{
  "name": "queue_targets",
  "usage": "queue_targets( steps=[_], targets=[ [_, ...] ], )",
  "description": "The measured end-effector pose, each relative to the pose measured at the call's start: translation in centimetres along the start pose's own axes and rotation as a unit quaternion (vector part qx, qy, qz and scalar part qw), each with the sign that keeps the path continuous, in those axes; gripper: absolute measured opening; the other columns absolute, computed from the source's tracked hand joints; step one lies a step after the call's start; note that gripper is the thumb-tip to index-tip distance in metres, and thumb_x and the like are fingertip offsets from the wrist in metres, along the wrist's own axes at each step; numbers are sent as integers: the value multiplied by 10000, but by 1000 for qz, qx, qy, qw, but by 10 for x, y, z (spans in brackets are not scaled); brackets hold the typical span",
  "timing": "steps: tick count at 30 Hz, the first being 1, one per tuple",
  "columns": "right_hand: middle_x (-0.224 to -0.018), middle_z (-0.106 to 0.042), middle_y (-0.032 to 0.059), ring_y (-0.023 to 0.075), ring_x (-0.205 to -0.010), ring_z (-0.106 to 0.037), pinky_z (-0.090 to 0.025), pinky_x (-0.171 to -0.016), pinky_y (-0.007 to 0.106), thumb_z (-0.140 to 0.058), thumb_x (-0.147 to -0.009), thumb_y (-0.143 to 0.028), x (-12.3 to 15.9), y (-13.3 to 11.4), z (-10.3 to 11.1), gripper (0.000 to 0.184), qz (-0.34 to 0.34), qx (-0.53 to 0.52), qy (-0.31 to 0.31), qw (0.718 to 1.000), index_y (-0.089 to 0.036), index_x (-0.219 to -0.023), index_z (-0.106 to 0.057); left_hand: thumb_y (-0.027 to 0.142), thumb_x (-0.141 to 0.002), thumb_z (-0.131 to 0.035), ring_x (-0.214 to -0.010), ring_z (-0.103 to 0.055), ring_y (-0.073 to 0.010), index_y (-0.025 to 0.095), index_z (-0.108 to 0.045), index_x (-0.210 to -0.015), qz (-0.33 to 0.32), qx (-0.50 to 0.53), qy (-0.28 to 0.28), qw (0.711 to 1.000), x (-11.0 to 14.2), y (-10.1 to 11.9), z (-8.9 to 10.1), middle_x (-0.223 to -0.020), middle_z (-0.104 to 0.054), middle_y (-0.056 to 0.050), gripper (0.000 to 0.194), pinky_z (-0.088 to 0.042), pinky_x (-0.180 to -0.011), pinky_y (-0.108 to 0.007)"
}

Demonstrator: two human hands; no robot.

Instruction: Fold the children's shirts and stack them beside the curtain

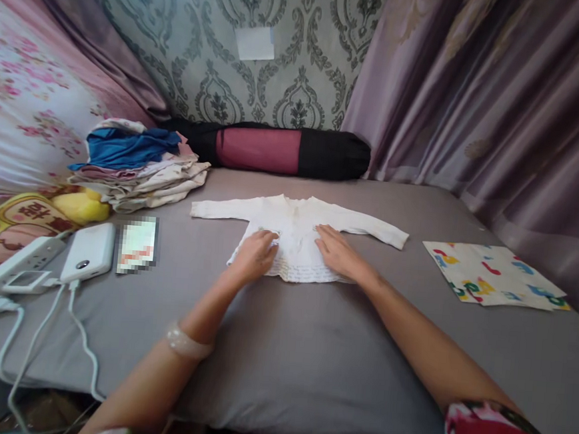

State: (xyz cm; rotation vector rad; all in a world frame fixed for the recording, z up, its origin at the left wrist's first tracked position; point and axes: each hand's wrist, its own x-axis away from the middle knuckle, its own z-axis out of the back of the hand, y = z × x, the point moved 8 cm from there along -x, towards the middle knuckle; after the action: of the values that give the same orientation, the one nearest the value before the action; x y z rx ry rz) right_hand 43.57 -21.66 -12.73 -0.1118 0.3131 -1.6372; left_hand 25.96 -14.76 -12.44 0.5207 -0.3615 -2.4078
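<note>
A small white long-sleeved top (295, 234) lies spread on the grey sheet, its collar toward the wall and both sleeves stretched out to the sides. My left hand (257, 253) rests on the lower left of its body, fingers over the fabric. On the lower right of the body lies my right hand (335, 251), with its fingers extended flat on the cloth. Neither hand lifts the fabric. Parts of the hem and the front are hidden under both hands.
At the far left is a pile of folded clothes (143, 165). A white power bank (89, 251) with cables and a power strip (15, 269) sit at left, beside a small blurred card (137, 245). A patterned cloth (495, 276) lies at right. A black-and-red roll (259, 149) lines the wall.
</note>
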Motion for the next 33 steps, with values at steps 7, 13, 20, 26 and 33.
queue_targets(
  steps=[7,13,20,26,33],
  targets=[
    [-1545,-222,141,238,-1434,-137,-95,-1159,395,-219,-968,-469,-13,16,-43,650,-37,36,-27,998,-61,-1472,-271,377,-958,-323,-1392,-281,-319,102,-405,-1378,19,-81,-50,995,2,0,-51,-1478,-366,-177,508,-233,-1124,-523],
    [-1544,-227,141,233,-1433,-140,-86,-1160,392,-236,-972,-459,-11,18,-42,632,-32,39,-16,999,-69,-1466,-287,388,-961,-335,-1398,-270,-308,129,-403,-1369,1,-95,-49,994,7,2,-46,-1485,-351,-179,487,-207,-1133,-524],
    [-1309,-539,110,224,-1253,-433,-262,-1072,370,-443,-932,-370,4,-21,-10,364,67,-49,23,996,-166,-1210,-557,334,-951,-402,-1003,-573,-221,171,-614,-972,-113,27,-68,991,19,35,-13,-1024,-614,-110,269,-452,-910,-370],
    [-1003,-594,34,192,-913,-552,-410,-746,277,-669,-768,-462,28,-69,-10,336,160,-136,-135,968,-223,-976,-557,489,-837,-592,-903,-551,-206,180,-606,-926,-106,65,-140,982,28,37,-8,-916,-584,-60,321,-448,-767,-303],
    [-891,-597,23,153,-794,-526,-376,-699,254,-605,-764,-239,25,-66,-15,123,168,-162,-147,961,-197,-876,-579,415,-846,-584,-843,-540,-183,188,-589,-945,-105,73,-151,980,28,35,-10,-892,-579,-39,248,-419,-714,-273]
  ],
)
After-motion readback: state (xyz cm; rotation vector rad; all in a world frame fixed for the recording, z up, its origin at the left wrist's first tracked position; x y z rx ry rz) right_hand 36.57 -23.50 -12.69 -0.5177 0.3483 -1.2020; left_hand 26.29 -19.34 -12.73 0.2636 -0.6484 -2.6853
